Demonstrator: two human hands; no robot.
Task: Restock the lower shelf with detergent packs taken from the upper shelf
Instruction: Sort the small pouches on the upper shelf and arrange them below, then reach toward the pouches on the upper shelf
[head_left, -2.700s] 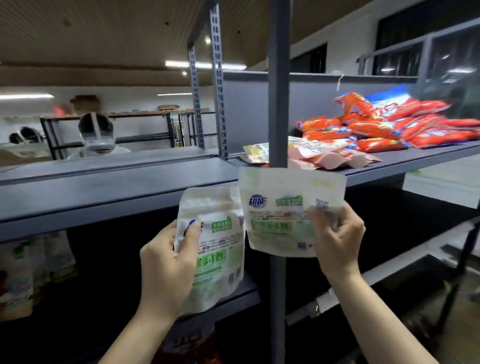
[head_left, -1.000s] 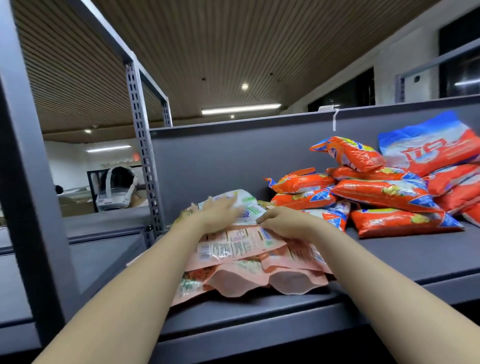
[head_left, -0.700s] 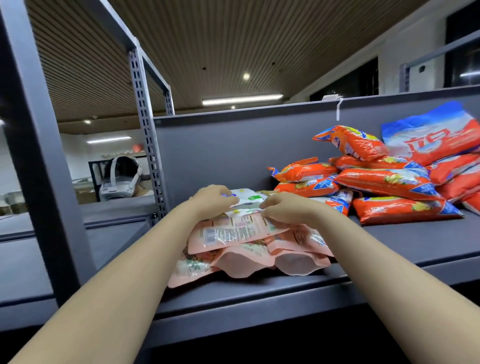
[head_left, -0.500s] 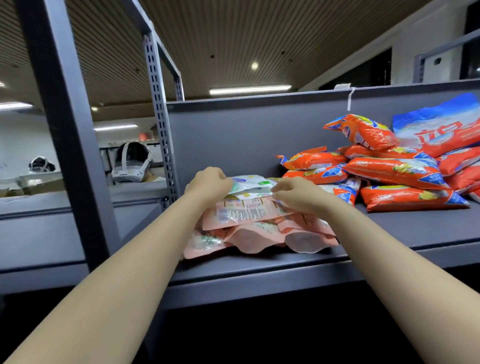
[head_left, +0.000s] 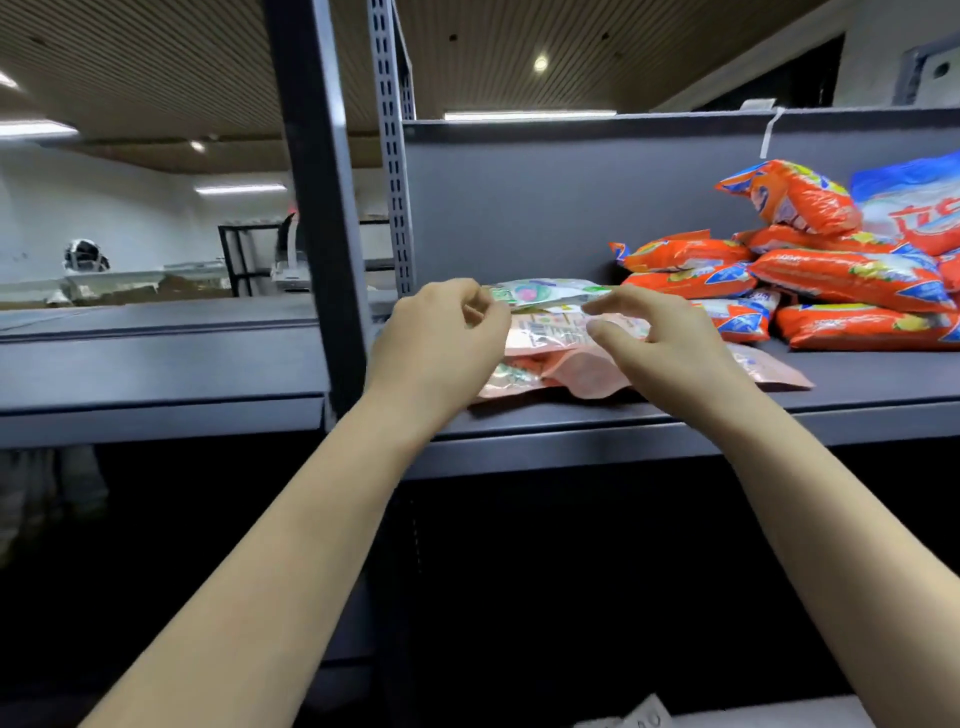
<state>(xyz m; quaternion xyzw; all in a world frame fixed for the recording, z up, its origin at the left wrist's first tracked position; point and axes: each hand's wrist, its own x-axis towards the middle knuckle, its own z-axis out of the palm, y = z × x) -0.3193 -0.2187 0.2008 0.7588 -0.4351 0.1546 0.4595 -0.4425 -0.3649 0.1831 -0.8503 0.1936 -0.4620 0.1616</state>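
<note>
**Both hands at the pouch stack on the upper shelf**

A small stack of flat detergent packs (head_left: 561, 338) lies on the upper shelf (head_left: 857, 379), close to its front edge and just right of the grey upright post (head_left: 317, 208). The top pack is white and green (head_left: 545, 293); below it lie pink ones, the lowest reaching out to the right along the shelf.

The left hand (head_left: 441, 338) sits at the left end of the stack, its fingers curled and pinching the left edge of the white and green pack. The right hand (head_left: 660, 343) is at the right side of the same stack, fingers bent but spread, their tips over the top packs; whether it has hold of one cannot be told, as the hand is blurred.

To the right, apart from the stack, orange detergent bags (head_left: 831, 280) are heaped against the shelf's back panel (head_left: 545, 197), with a blue and white bag (head_left: 914, 202) on top at the far right. The bay under the shelf is dark.
</note>
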